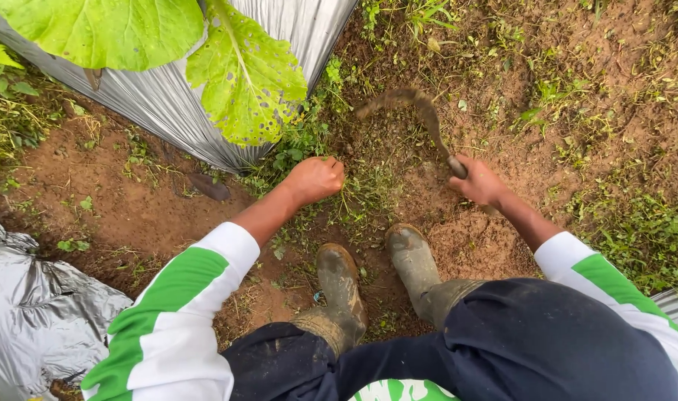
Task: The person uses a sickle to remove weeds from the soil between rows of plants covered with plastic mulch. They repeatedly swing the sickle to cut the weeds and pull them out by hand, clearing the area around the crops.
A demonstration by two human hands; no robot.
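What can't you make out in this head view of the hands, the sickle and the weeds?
- Sickle blade: motion-blurred, edge unclear.
- Sickle handle: hidden inside the closed right hand.
- Left hand: fist closed at the weeds; its fingers hide what they grip.
- Leafy plant: cut off by the top edge.
- Silver plastic sheet: covers the bed beneath it.
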